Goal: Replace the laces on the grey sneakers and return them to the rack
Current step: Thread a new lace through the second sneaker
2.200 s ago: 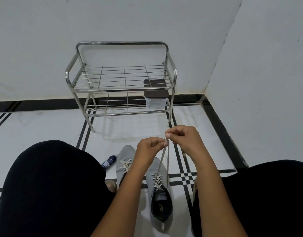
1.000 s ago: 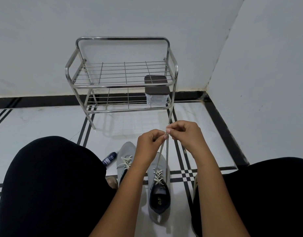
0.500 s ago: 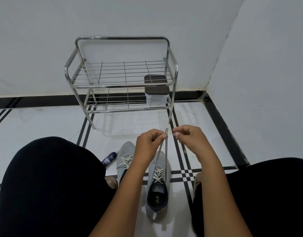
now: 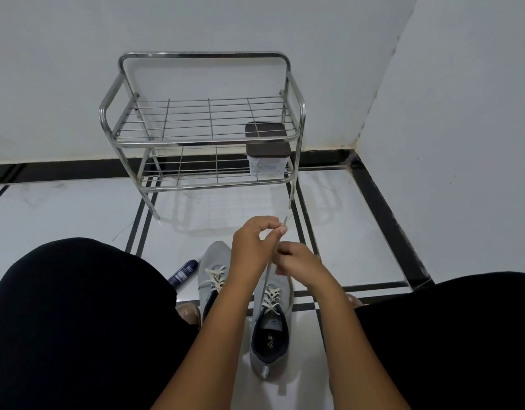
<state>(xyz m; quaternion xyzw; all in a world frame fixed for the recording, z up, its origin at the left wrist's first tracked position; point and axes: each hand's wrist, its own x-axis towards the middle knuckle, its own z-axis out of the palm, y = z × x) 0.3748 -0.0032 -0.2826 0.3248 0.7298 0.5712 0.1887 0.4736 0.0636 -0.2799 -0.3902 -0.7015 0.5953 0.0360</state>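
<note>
The right-hand grey sneaker (image 4: pixel 270 327) stands on the floor (image 4: pixel 359 247) between the person's knees, toe pointing at the rack (image 4: pixel 202 137). Its laces (image 4: pixel 270 297) are crossed through the eyelets, and both free ends run up taut together to the hands. The left hand (image 4: pixel 252 247) pinches those ends high between thumb and fingertip; the right hand (image 4: pixel 296 263) sits just below, fingers curled around the strands. This looks like the tying stage on this shoe, with lacing done: the next move calls for splitting the two ends and crossing them into a knot without losing tension. The other grey sneaker (image 4: pixel 214 273) lies just beside it to the left, also laced, partly hidden by the left forearm. A small dark bottle (image 4: pixel 183 272) lies near the left knee. The rack stands against the wall, well apart from the shoes, both tiers mostly open; a lidded box (image 4: pixel 267 156) fills the lower tier's right end, so the left side offers easier room.
</note>
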